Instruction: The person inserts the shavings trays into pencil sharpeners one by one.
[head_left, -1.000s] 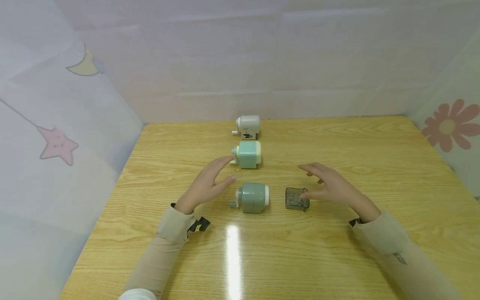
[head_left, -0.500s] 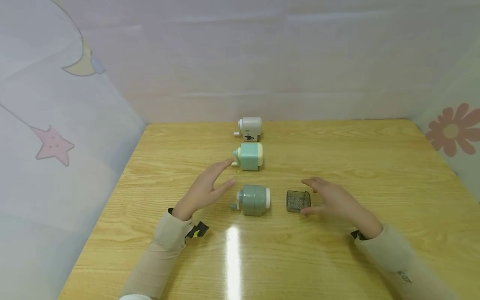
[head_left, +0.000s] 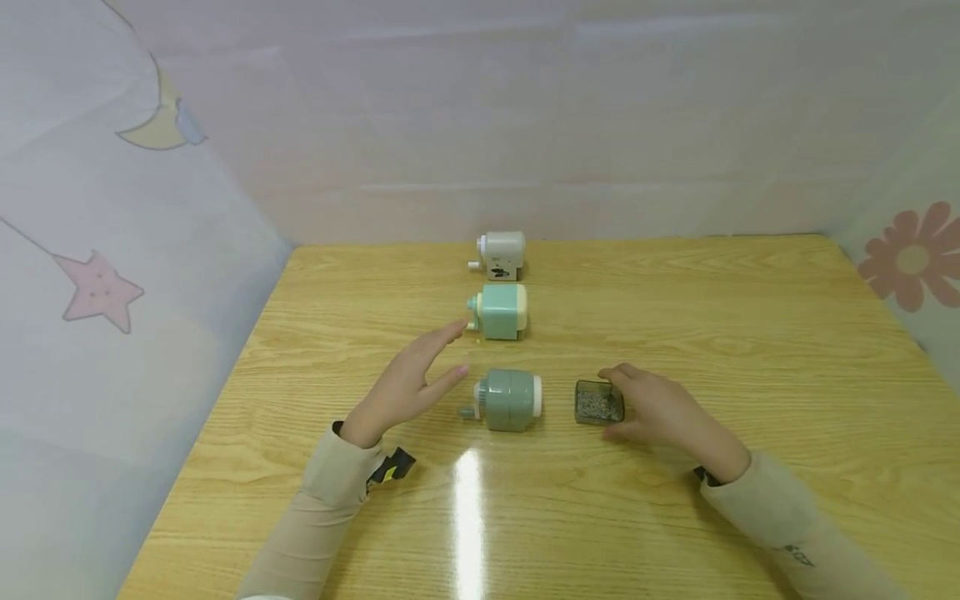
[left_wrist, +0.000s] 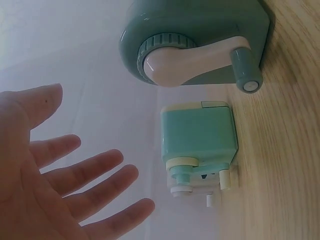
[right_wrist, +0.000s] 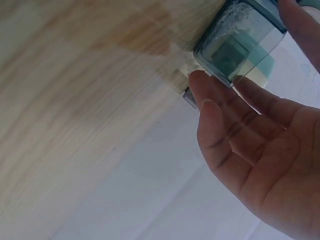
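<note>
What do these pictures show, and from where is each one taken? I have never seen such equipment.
There is no machine: these are a person's bare hands. The wide picture comes from a head camera, the two close ones from wrist cameras. On the wooden table stand a grey sharpener, a mint sharpener and a green sharpener. The open left hand holds nothing. The right hand is around a clear tray containing grey bits; whether it grips firmly, I cannot tell.

A wood-grained table [head_left: 600,517] bears three crank sharpeners [head_left: 512,400] [head_left: 500,312] [head_left: 502,255] and a bin [head_left: 591,420], apparently of shavings [head_left: 597,405].
</note>
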